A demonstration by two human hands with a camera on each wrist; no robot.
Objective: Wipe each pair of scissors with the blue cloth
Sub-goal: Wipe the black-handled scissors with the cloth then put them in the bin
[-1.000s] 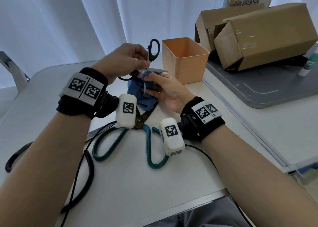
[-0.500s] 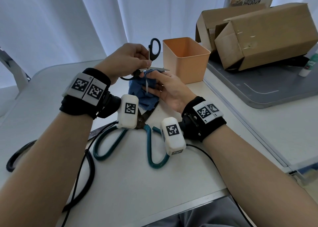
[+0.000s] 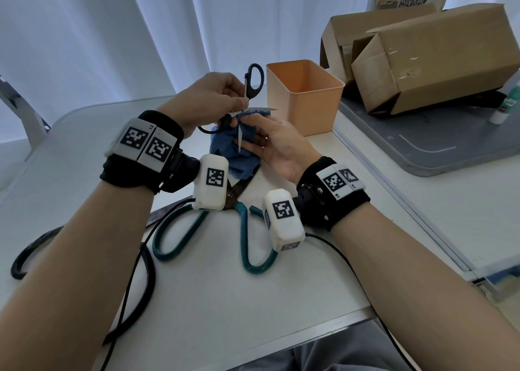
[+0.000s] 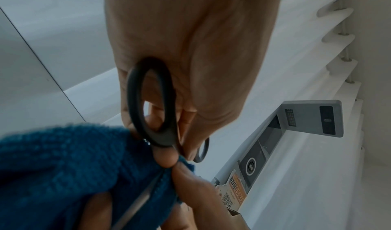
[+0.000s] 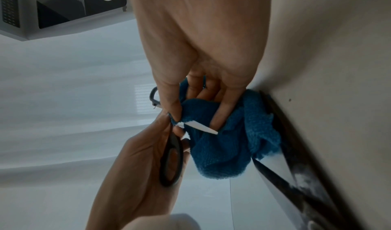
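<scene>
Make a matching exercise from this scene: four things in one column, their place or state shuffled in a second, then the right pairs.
1. black-handled scissors
2. blue cloth
3. green-handled scissors
4. orange bin

A. lying flat on the table
B. held in the right hand
C. standing empty near the cardboard boxes
D. held blades open in the left hand

Pairs: 1-D, 2-B, 3-A, 4-C

Black wristbands (image 3: 146, 156) carry white, square-patterned camera pods (image 3: 211, 182).
</scene>
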